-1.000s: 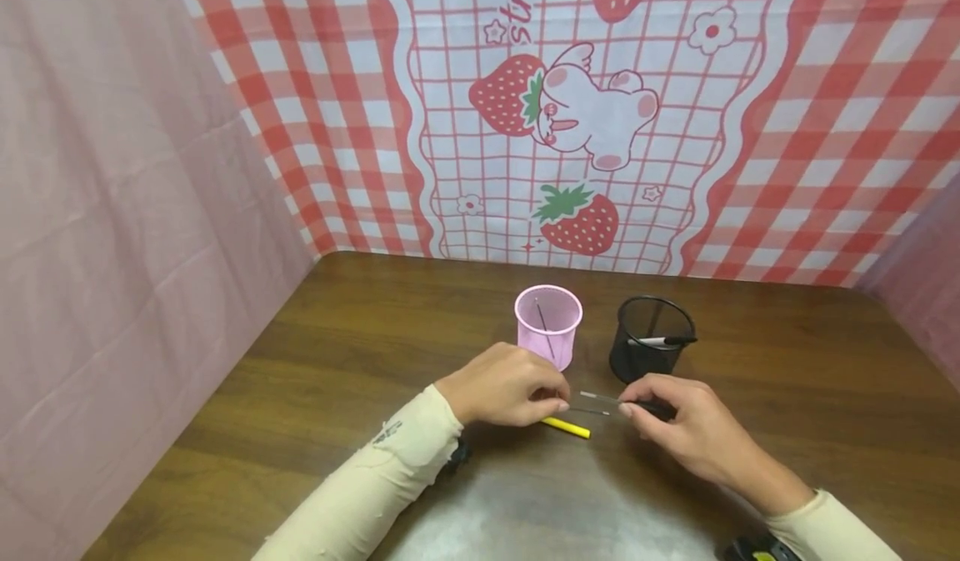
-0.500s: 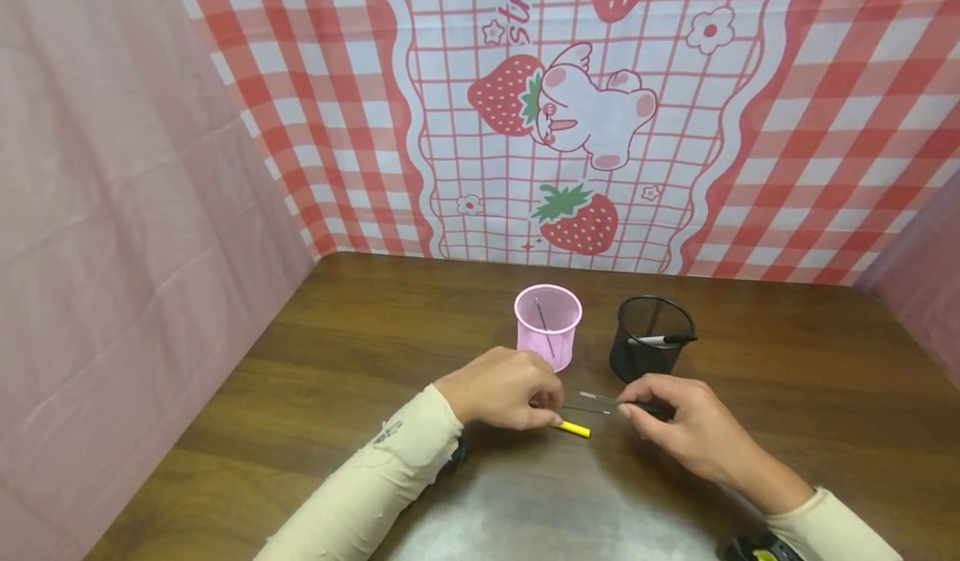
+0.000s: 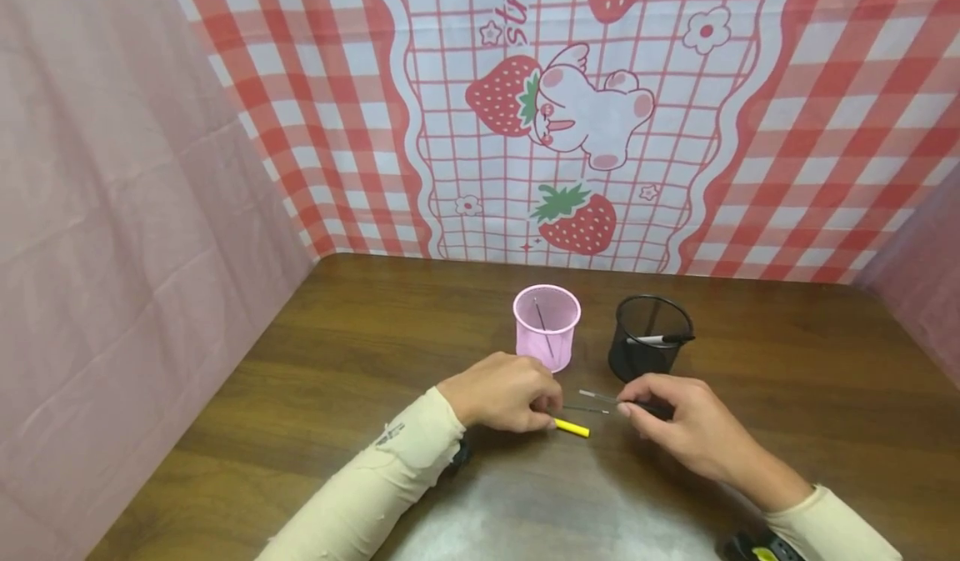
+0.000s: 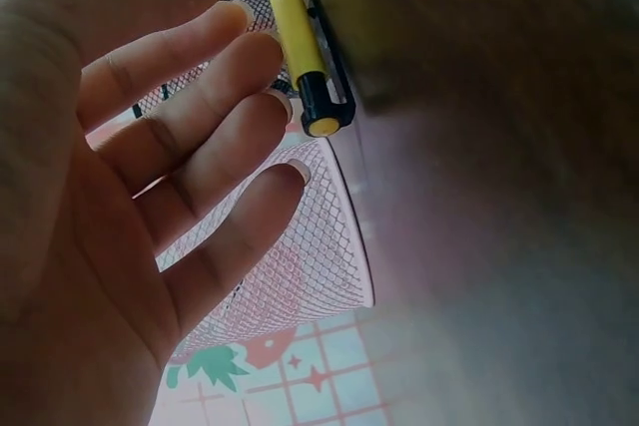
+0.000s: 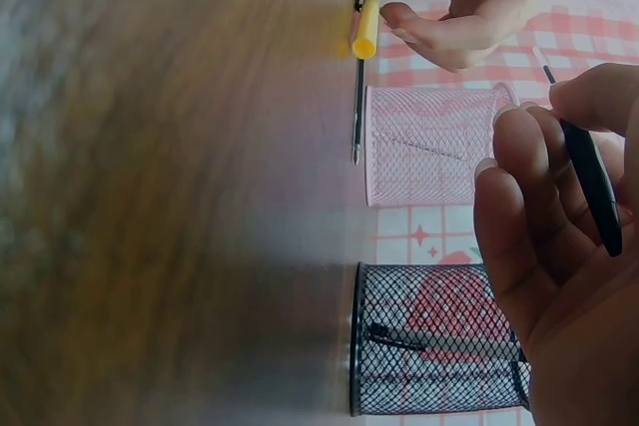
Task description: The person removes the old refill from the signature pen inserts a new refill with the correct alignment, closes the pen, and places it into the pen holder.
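Note:
My left hand [image 3: 510, 390] hovers low over the table, its fingers loosely bent. Right at its fingertips lies a yellow pen barrel [image 4: 292, 17] with a black clip; in the right wrist view, thumb and forefinger stand apart beside this barrel [image 5: 367, 22]. A thin dark pen refill [image 5: 357, 112] with a silver tip lies along the barrel. My right hand [image 3: 690, 419] pinches a slim black pen barrel [image 5: 594, 192] between thumb and fingers. From that grip a thin refill [image 3: 597, 396] with a pale end sticks out toward the left hand.
Behind the left hand stands a pink mesh cup [image 3: 546, 348] with a thin dark refill [image 3: 543, 328] inside. To its right is a black mesh cup [image 3: 637, 361] holding a white pen with a black end [image 3: 660, 341]. A strawberry-print cloth [image 3: 577, 211] rises behind the table.
The left hand has shifted slightly left and nearer, its thumb now overlapping the yellow barrel's left part in the head view. The right hand keeps its grip and has hardly moved.

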The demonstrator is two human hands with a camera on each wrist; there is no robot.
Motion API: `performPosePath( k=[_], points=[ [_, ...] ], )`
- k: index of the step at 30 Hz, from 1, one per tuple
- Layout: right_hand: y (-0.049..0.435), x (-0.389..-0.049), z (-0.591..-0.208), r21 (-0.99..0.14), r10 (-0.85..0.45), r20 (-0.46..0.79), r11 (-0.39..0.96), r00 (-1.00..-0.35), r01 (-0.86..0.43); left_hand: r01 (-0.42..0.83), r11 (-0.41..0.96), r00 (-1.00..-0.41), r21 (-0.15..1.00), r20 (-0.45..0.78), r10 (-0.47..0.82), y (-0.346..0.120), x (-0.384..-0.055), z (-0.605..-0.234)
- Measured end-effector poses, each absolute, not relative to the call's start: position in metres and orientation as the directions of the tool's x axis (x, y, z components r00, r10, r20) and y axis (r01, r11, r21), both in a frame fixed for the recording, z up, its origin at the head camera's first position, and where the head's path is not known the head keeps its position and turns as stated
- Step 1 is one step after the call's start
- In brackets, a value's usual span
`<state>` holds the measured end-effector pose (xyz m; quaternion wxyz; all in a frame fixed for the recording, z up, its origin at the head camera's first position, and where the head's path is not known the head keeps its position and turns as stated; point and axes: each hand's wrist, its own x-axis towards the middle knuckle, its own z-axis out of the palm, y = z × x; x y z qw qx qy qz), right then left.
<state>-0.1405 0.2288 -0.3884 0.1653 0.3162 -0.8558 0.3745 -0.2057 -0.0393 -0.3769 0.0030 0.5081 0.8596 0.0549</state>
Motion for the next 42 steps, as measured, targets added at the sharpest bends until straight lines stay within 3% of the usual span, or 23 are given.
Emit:
performPosePath(
  k=[14,42],
  points=[
    [0.2279,-0.1386,-0.3883,-0.589,-0.408,0.494,0.492,-0.768,-0.641,0.854,0.516,-0.518,0.059,0.015,0.855,-0.0358,-0.2015,-0.3799],
    [0.2287,-0.1389,-0.3899,-0.523,-0.416,0.516,0.54,-0.749,-0.66,0.855,0.519,-0.519,0.013,0.032,0.854,-0.0312,-0.1975,-0.3838]
  ],
)
